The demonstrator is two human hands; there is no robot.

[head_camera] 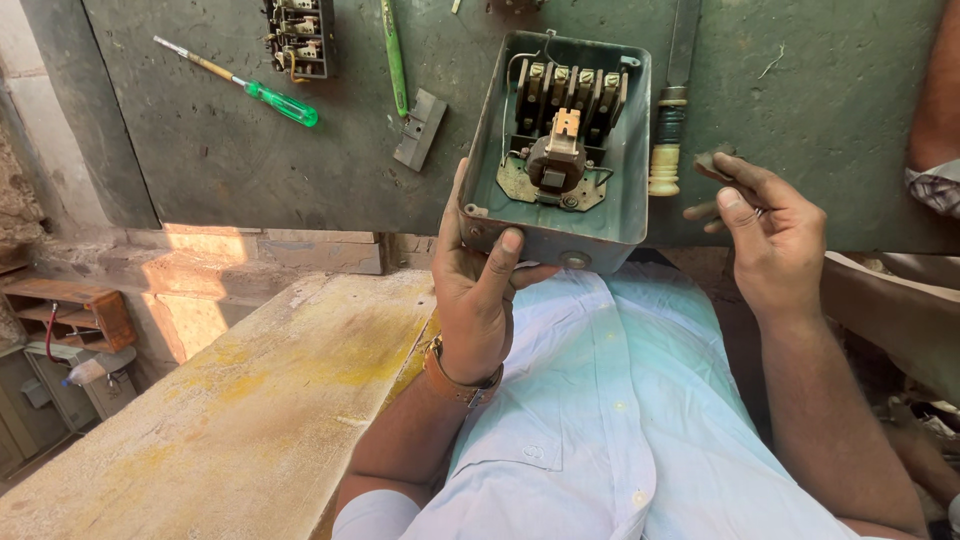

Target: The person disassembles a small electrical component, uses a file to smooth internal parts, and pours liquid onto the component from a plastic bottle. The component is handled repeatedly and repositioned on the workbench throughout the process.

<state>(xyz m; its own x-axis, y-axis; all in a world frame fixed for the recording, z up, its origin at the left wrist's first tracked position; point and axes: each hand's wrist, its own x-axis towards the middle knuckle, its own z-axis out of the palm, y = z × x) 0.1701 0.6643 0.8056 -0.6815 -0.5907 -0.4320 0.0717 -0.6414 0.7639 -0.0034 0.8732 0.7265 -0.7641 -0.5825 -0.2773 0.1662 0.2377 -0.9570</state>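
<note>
My left hand (pixel 478 290) grips the near left corner of an open grey-green metal switch box (pixel 628 180), thumb over its front wall. Inside the box sit a row of contact terminals (pixel 570 95) and a brown coil block (pixel 555 160). The box rests at the edge of a dark green worktop (pixel 250 170). My right hand (pixel 765 235) hovers just right of the box and pinches a small dark part (pixel 712 163) between thumb and fingers. A brown watch strap (pixel 455 380) circles my left wrist.
On the worktop lie a green-handled screwdriver (pixel 270 98), a green tool (pixel 395 60), a small grey block (pixel 420 128), another terminal assembly (pixel 300 38) and a file with a cream handle (pixel 668 150). Another person's arm (pixel 938 110) shows at right. A yellowed bench (pixel 240 400) lies lower left.
</note>
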